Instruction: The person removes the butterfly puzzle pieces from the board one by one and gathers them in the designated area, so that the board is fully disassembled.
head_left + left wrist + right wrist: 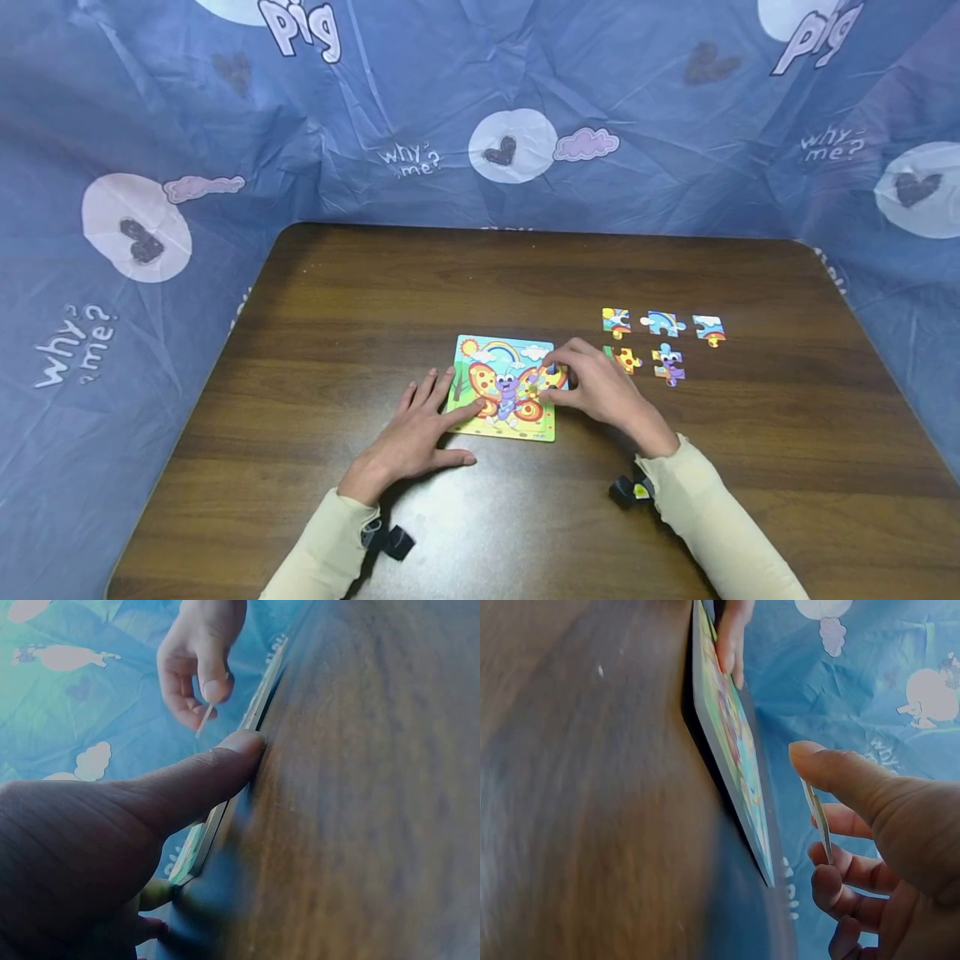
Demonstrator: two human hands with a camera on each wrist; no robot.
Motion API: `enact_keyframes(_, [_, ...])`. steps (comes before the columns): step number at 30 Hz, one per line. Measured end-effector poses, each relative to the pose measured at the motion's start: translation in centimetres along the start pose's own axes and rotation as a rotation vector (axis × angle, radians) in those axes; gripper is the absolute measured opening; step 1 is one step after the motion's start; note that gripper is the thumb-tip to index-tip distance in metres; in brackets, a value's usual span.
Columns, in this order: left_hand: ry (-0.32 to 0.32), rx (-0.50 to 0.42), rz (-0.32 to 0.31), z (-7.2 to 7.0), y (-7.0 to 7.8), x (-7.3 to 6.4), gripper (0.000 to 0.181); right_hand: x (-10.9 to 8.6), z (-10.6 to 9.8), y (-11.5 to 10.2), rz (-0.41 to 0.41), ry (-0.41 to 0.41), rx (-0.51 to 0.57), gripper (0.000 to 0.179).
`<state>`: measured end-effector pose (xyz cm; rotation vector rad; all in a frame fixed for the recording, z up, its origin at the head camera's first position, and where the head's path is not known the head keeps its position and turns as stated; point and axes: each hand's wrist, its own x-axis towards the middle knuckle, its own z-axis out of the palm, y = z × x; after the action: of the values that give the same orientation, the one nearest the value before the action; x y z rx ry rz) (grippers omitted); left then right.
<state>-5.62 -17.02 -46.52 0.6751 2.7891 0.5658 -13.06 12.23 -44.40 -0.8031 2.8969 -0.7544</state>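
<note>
A butterfly jigsaw board [506, 429] lies on the table, with a sun, a rainbow and a purple butterfly on it. My left hand [408, 437] rests on its left side, fingers spread and fairly straight; in the left wrist view the thumb touches the board's edge [214, 832]. Over the board's right side, my right hand [603, 392] pinches a puzzle piece [553, 378] with a yellow and red pattern. Seen edge-on in the right wrist view, that puzzle piece [819, 817] sits between thumb and fingers, raised off the board [727, 750].
Right of the board lie several loose pieces in two rows: a sun piece [617, 321], a rainbow piece [663, 323], a cloud piece [708, 328], a spotted piece [624, 359] and a butterfly-face piece [668, 365]. A blue printed cloth [420, 100] hangs behind the brown table [360, 292].
</note>
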Motion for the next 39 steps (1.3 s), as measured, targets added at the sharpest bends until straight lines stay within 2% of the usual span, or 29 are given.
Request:
enact_keyframes(7, [0.006,0.003,0.003,0.0,-0.1,0.0,0.073,-0.8,-1.3,1.3,0.037,0.012,0.009,0.046])
enact_keyframes(14, [0.004,-0.001,0.003,0.1,-0.1,0.1,0.073,-2.1,-2.3,3.5,0.027,0.082,0.003,0.042])
enact_keyframes(21, [-0.001,0.000,0.000,0.0,-0.1,0.1,0.073,-3.5,-3.5,5.4,0.101,0.079,-0.020,0.041])
enact_keyframes(28, [0.004,-0.004,0.006,0.1,-0.1,0.1,0.073,-4.9,-4.7,7.5,0.077,0.139,-0.074,0.039])
enact_keyframes(39, [-0.001,-0.011,0.005,0.0,-0.1,0.1,0.074,-7.0,-6.7,10.6,0.111,0.126,-0.129,0.040])
